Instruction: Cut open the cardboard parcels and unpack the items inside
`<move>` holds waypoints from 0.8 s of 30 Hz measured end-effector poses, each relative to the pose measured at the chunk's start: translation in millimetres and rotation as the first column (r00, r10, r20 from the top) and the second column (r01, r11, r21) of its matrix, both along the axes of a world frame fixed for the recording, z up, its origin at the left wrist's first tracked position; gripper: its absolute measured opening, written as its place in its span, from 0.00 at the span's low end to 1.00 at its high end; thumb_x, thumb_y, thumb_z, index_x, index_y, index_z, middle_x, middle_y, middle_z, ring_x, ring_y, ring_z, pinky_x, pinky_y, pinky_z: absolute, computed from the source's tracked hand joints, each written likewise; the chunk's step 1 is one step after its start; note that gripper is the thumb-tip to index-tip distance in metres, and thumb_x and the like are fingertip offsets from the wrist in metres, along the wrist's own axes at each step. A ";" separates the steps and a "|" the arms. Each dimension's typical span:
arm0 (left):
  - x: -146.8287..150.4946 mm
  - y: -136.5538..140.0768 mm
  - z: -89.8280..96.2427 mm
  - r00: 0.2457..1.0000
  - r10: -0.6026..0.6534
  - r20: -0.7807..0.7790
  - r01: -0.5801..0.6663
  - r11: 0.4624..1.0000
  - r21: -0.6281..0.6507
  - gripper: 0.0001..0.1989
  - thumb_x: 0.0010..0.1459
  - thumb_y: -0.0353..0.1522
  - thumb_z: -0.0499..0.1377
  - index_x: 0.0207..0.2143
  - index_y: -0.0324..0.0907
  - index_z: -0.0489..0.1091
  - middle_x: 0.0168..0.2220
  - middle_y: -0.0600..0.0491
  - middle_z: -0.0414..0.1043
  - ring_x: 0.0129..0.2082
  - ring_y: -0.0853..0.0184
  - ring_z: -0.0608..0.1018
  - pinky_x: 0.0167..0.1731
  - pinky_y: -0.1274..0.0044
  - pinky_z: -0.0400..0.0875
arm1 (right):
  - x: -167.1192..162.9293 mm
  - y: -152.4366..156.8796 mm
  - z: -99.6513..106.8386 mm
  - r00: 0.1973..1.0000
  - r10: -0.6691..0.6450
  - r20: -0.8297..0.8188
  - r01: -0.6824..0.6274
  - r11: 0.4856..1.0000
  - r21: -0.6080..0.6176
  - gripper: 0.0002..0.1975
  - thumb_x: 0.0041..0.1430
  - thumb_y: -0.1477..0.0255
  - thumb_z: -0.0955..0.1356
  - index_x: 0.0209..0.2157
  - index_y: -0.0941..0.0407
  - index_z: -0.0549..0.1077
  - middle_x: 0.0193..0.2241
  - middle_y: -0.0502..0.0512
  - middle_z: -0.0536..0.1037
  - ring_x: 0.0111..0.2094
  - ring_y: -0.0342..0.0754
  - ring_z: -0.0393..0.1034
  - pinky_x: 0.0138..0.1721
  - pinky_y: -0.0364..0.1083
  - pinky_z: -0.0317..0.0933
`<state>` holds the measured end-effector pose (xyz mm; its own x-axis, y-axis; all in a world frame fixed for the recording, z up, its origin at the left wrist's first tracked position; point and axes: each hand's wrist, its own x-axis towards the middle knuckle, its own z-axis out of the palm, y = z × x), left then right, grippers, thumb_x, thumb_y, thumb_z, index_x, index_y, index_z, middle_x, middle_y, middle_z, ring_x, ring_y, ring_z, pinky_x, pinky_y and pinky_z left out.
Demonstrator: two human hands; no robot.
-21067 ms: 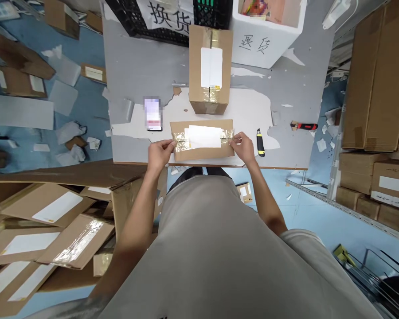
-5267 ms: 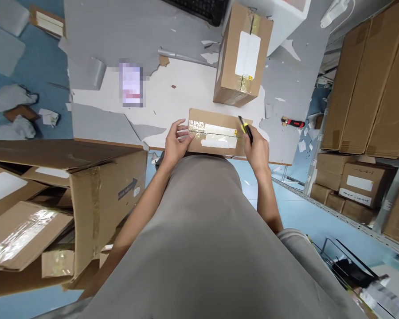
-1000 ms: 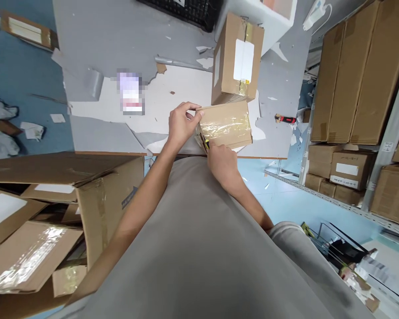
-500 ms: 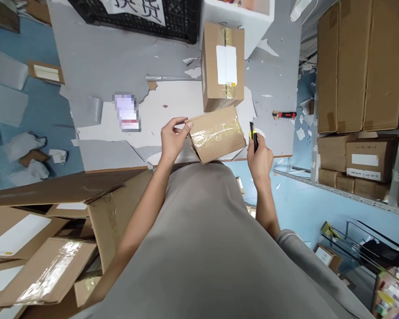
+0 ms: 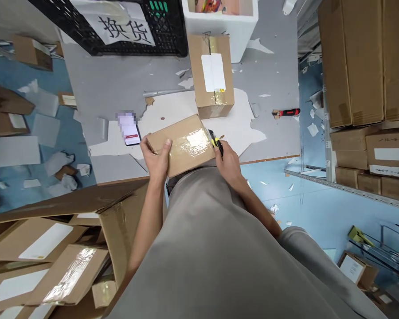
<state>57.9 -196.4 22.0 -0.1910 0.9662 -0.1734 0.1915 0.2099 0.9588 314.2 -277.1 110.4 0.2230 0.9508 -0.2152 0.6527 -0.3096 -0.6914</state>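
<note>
My left hand [image 5: 156, 157] grips the left end of a small taped cardboard box [image 5: 184, 146], its thumb on top and fingers at the far-left side. Clear tape shines across the box's upper face. In my right hand [image 5: 228, 163] is a black and yellow box cutter [image 5: 216, 141], its tip beside the right end of the box. Whether the blade touches the cardboard I cannot tell. Just behind stands a taller cardboard box [image 5: 213, 73] with a white label. A phone [image 5: 130, 129] lies left of my left hand.
A black crate [image 5: 136, 48] with a paper sign and a white foam box [image 5: 219, 24] stand at the back. A red and black cutter [image 5: 287, 112] lies at right. A big carton [image 5: 123, 226] of boxes is at lower left; a shelf [image 5: 346, 188] stands right.
The small box has shifted left, and my left hand now grips it further over its end. My right hand has brought the box cutter left, up to the box's right end.
</note>
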 end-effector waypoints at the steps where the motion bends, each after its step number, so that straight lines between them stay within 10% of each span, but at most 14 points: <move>1: -1.9 1.7 0.2 1.000 -0.003 -0.023 0.003 1.000 0.009 0.47 0.59 0.61 0.77 0.69 0.50 0.64 0.70 0.40 0.72 0.71 0.51 0.78 0.76 0.57 0.70 | 0.8 1.7 2.9 1.000 0.024 0.007 -0.024 1.000 -0.009 0.19 0.86 0.63 0.59 0.63 0.54 0.73 0.59 0.68 0.86 0.59 0.61 0.83 0.61 0.56 0.75; 11: 18.8 1.5 1.0 0.986 -0.028 -0.165 0.041 0.996 0.078 0.41 0.64 0.55 0.74 0.69 0.48 0.63 0.70 0.39 0.71 0.70 0.51 0.77 0.76 0.58 0.70 | 17.0 29.0 60.0 0.975 0.152 0.161 -0.100 0.952 -0.290 0.18 0.86 0.67 0.60 0.66 0.55 0.74 0.55 0.64 0.89 0.51 0.60 0.84 0.53 0.50 0.71; 24: 29.8 -1.8 13.1 0.984 -0.013 -0.177 0.030 0.995 0.092 0.38 0.64 0.51 0.75 0.66 0.48 0.62 0.67 0.40 0.73 0.69 0.51 0.79 0.75 0.57 0.72 | -4.1 41.2 85.1 0.898 0.328 0.293 -0.131 0.836 -0.533 0.25 0.84 0.76 0.57 0.75 0.60 0.68 0.54 0.69 0.89 0.54 0.61 0.86 0.55 0.53 0.75</move>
<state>87.7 -198.3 35.1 -0.1891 0.9808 -0.0474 0.3621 0.1145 0.9251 310.0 -235.9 195.4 0.1658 0.7728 -0.6126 0.9170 -0.3494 -0.1925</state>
